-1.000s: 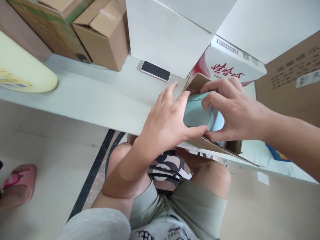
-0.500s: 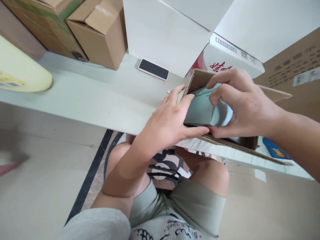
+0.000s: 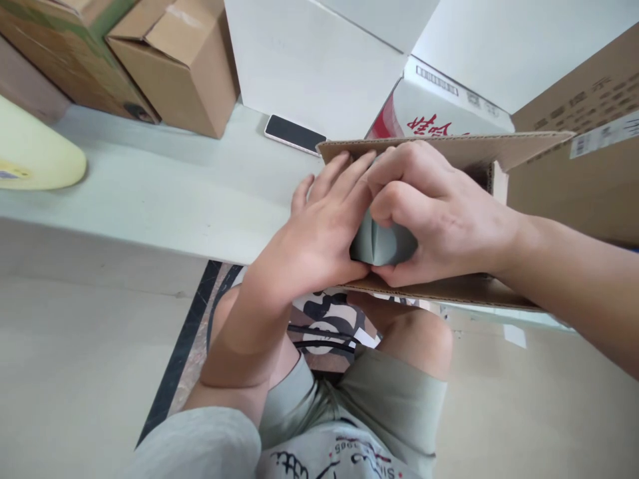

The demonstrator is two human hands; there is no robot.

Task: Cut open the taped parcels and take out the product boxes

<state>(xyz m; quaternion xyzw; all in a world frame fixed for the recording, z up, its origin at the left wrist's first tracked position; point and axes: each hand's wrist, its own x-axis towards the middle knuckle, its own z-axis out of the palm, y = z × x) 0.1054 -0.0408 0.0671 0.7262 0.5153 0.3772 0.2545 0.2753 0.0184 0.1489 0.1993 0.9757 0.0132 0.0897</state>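
Note:
A pale blue box [image 3: 392, 245] lies inside an open cardboard carton [image 3: 484, 150] at the table edge, above my knees. My right hand [image 3: 429, 209] is closed on it, with bent fingers at the far side and the thumb at the near side. Across the left end, my left hand [image 3: 319, 229] spans the pale blue box, fingers reaching over it toward the carton's far flap and thumb on the near side. Most of the pale blue box is hidden under both hands.
A phone [image 3: 294, 134] lies on the pale tabletop [image 3: 164, 179]. Behind it stands a large white box [image 3: 314, 66], with a red-and-white carton [image 3: 439, 110] beside it. Brown boxes [image 3: 172, 66] and a pale yellow bottle [image 3: 37, 153] are on the left; a big brown carton [image 3: 584, 179] is at right.
Both hands have moved left with the pale blue box, and the cardboard carton has shifted and turned left too. My left hand now reaches further over the pale blue box.

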